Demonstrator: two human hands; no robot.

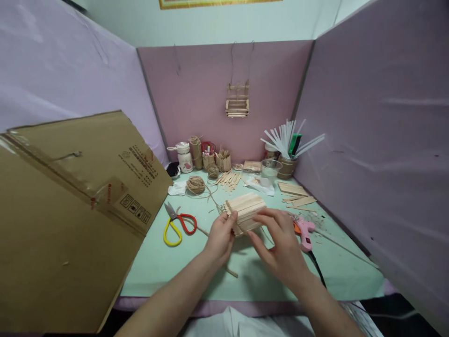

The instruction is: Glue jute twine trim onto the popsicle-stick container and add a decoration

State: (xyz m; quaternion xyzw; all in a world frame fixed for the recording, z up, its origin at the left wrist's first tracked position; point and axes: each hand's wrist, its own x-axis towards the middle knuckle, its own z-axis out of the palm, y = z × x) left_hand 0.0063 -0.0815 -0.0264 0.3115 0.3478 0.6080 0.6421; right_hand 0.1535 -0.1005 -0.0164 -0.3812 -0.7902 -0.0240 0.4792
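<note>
In the head view, a small box of pale craft sticks (247, 206) is held tilted above the table. My left hand (220, 236) is closed on its near left corner, thumb on the side. At the near right part of the box, the thumb and curved fingers of my right hand (280, 238) touch it, with a gap between thumb and forefinger. Twine (231, 271) hangs below the box and lies on the table. Left of my hands are scissors (177, 224) with one yellow and one red handle. A pink glue gun (306, 232) lies beyond my right hand.
A large cardboard sheet (80, 210) leans at the left. Behind the box are a twine ball (195, 185), loose craft sticks (229, 180) and a clear cup (270, 169). White glue sticks (282, 138) stand in a pot; more sticks (298, 195) lie at the right.
</note>
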